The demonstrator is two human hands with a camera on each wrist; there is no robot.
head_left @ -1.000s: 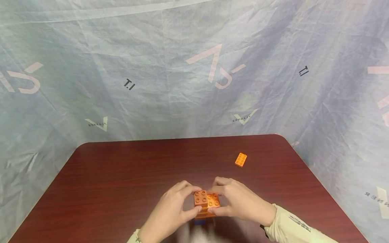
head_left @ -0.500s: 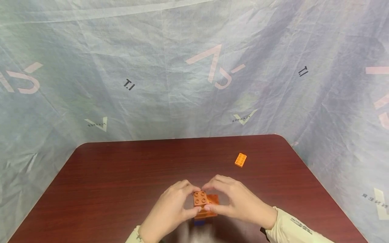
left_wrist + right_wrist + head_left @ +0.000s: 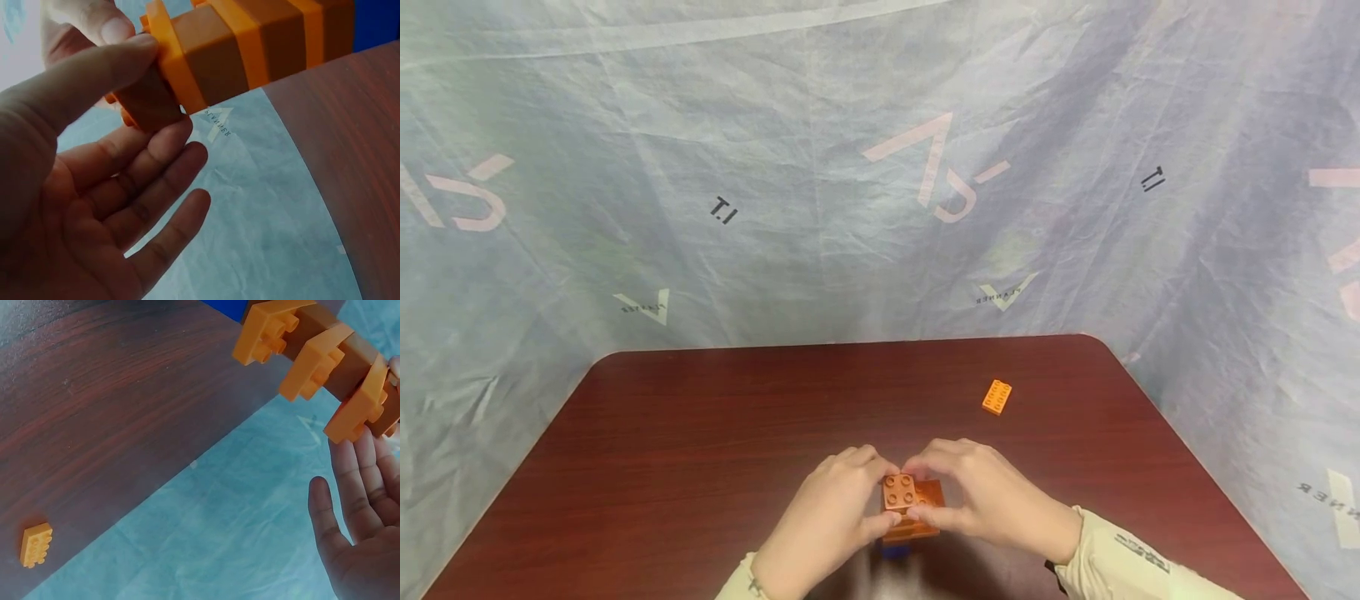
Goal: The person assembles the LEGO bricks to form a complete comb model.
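A tower of alternating brown bricks and flat orange bricks (image 3: 237, 47) rises from a blue brick (image 3: 895, 551). The uppermost brown brick (image 3: 898, 492) shows its studs in the head view. My left hand (image 3: 827, 521) pinches that brown brick between thumb and index finger; its other fingers stay spread in the left wrist view. From the opposite side my right hand (image 3: 981, 493) pinches the same brick, thumb at the near side and fingers at the far side. In the left wrist view a small gap shows at one corner under it. The orange bricks (image 3: 309, 362) jut out sideways toward my right hand.
A loose flat orange brick (image 3: 997, 397) lies on the dark red-brown table (image 3: 737, 408), farther back and to the right. Grey printed cloth (image 3: 820, 208) hangs behind the table and along its sides.
My right hand's fingers and thumb have shifted left, from the orange brick beside it onto the uppermost brown brick. My left hand has kept its grip.
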